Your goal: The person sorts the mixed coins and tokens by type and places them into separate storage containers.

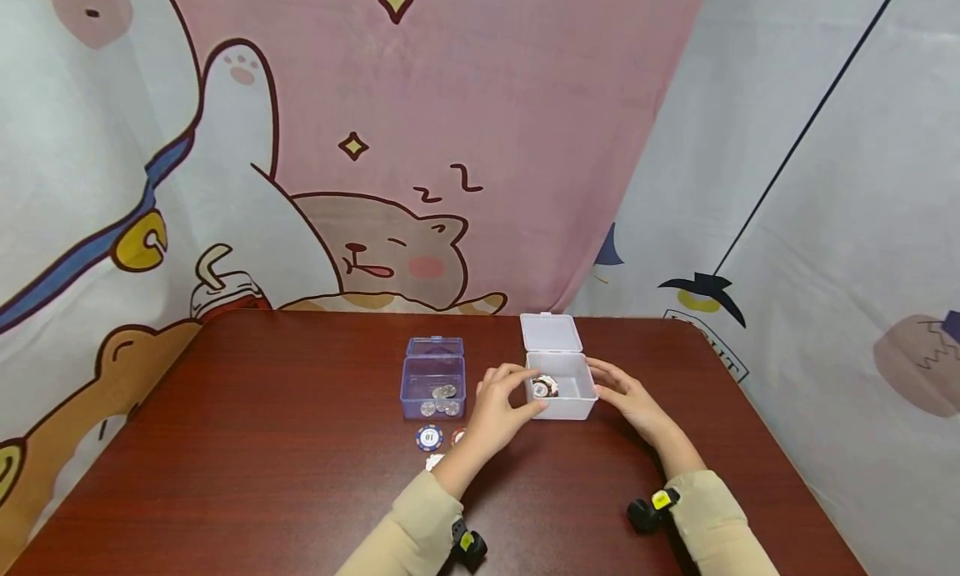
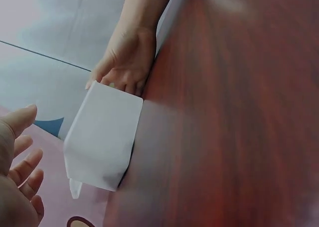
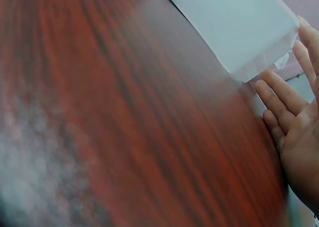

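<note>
A cartoon-printed curtain (image 1: 450,142) — sleeping animals, "Z" marks — hangs behind the dark red wooden table (image 1: 262,476). Mid-table stands the white box (image 1: 562,397), lid back, chips inside. Left of the white box sits a blue box (image 1: 433,386) holding coins. The left hand (image 1: 501,409) and right hand (image 1: 626,395) flank the white box, fingers relaxed, apart. Front-left of the white box lies a chip (image 1: 429,437) marked "10".

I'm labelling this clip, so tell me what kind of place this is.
Probably a home-style or staged tabletop corner, not a workshop: a dark red wooden table backed by cartoon-animal cloth hangings. On it sit a white box and a blue box holding small chips, with loose chips beside them.
</note>
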The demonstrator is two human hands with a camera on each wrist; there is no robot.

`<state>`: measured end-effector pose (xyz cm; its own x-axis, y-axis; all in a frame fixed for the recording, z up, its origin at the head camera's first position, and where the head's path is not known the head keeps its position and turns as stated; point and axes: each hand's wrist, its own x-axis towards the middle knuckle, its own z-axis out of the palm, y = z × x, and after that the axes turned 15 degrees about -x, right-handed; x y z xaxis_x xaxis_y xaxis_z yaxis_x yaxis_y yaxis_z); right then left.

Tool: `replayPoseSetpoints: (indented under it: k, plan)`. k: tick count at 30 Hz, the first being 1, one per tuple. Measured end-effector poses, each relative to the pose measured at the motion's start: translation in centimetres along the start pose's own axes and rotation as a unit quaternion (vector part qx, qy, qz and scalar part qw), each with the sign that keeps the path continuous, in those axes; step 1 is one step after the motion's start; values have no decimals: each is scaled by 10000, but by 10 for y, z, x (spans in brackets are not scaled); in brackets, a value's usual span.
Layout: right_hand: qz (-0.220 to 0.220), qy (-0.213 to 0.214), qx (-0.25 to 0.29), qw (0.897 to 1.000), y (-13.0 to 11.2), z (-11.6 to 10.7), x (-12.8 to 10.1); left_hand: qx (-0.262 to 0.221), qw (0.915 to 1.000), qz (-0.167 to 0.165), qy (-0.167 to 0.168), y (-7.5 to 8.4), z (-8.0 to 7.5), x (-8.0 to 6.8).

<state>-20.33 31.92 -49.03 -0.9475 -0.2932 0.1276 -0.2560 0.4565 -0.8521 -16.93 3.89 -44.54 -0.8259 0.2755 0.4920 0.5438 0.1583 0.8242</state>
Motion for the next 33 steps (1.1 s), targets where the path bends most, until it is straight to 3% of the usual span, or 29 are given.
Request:
replayPoseSetpoints:
  k: [17, 33]
  plan:
    - [-29, 44, -31, 10000, 1, 0, -1, -277, 9993, 236, -34, 7, -30, -28]
    - [-103, 21, -22, 9999, -1, 1, 0, -210, 9992, 117, -329, 6, -63, -52]
